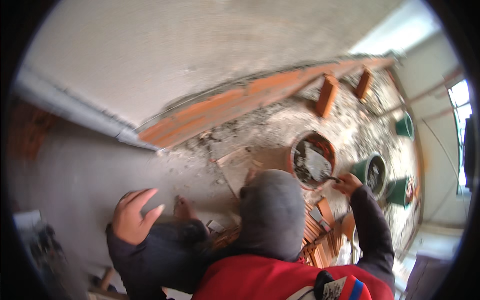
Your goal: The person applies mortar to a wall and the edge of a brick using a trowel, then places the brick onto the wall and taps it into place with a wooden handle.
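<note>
My right hand (346, 184) is closed around the handle of a trowel (317, 165). The trowel's broad grey blade lies over wet mortar (301, 156) inside a round reddish bucket (291, 162). To the left, my left hand (132, 215) is raised and holds nothing, its fingers curved and apart from the thumb. Bare feet (185, 208) show on the floor just beyond it. A grey, rounded, cloth-covered shape (272, 215) fills the middle between my arms and hides part of the floor.
A low course of orange bricks (215, 115) runs along the wall's foot. Two bricks stand upright, one nearer (327, 96), one farther (364, 83). Green buckets (369, 172) are at the right. Stacked bricks or tiles (320, 247) and a flat-bladed tool (317, 215) lie below the mortar bucket.
</note>
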The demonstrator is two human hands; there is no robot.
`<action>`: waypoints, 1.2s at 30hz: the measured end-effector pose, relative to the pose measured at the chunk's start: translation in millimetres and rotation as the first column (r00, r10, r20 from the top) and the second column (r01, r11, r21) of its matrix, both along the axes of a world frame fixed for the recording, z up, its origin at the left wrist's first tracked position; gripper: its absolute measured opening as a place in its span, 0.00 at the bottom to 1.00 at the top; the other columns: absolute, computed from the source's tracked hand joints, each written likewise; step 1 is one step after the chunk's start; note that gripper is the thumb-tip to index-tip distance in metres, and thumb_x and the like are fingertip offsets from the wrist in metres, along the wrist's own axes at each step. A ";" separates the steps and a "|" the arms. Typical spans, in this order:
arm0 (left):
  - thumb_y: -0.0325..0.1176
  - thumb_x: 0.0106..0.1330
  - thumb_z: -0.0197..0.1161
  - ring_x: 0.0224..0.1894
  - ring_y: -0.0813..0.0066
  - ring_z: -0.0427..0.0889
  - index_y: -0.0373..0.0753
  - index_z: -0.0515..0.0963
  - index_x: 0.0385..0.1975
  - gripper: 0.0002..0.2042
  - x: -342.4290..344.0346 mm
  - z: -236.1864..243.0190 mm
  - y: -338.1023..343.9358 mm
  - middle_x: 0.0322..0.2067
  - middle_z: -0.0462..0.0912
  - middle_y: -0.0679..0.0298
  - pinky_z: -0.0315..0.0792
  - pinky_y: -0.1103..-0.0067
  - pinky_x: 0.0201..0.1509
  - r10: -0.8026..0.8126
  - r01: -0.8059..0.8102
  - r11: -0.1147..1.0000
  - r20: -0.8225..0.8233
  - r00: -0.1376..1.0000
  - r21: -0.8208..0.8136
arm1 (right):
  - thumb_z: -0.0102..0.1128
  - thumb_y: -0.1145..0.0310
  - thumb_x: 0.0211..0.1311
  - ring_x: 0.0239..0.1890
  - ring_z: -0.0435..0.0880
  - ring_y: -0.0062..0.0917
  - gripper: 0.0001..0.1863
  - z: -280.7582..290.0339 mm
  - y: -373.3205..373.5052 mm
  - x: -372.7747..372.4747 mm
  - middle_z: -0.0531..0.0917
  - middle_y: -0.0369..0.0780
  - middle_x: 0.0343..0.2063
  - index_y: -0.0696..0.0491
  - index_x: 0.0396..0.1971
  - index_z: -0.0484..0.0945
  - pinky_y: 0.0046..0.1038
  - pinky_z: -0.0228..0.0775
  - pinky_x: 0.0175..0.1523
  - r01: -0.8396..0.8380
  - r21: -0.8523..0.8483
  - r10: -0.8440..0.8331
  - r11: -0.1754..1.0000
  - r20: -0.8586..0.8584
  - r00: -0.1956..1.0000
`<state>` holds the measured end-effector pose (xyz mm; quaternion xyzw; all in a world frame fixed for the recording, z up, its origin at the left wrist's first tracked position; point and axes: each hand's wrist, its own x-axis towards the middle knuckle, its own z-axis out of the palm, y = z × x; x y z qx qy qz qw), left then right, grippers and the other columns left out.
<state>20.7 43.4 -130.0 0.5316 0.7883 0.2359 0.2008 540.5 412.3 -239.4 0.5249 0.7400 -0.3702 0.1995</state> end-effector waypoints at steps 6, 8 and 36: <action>0.44 0.63 0.61 0.48 0.54 0.79 0.35 0.80 0.44 0.19 18.9 -15.0 2.0 0.44 0.82 0.54 0.70 0.66 0.56 -0.208 0.220 0.961 0.087 0.974 -0.169 | 0.67 0.60 0.46 0.16 0.64 0.24 0.14 58.9 11.0 -104.5 0.67 0.40 0.11 0.57 0.21 0.78 0.32 0.61 0.25 -0.274 0.408 0.310 0.871 -0.023 0.951; 0.46 0.63 0.61 0.50 0.56 0.79 0.37 0.80 0.44 0.19 27.7 -19.4 0.9 0.44 0.83 0.56 0.68 0.65 0.58 -0.254 0.271 0.931 0.098 0.962 -0.246 | 0.69 0.63 0.46 0.22 0.79 0.39 0.13 82.2 11.7 -156.8 0.77 0.47 0.18 0.56 0.28 0.82 0.35 0.70 0.32 -0.372 0.404 0.426 0.836 -0.051 0.903; 0.46 0.62 0.61 0.48 0.50 0.81 0.35 0.83 0.33 0.18 29.8 -36.5 -13.0 0.38 0.83 0.47 0.68 0.58 0.60 -0.272 0.338 0.846 0.212 0.939 -0.412 | 0.61 0.64 0.57 0.10 0.70 0.19 0.12 46.3 -6.0 -452.6 0.73 0.36 0.11 0.60 0.26 0.81 0.22 0.62 0.16 -0.519 -0.550 0.359 0.654 -0.379 0.853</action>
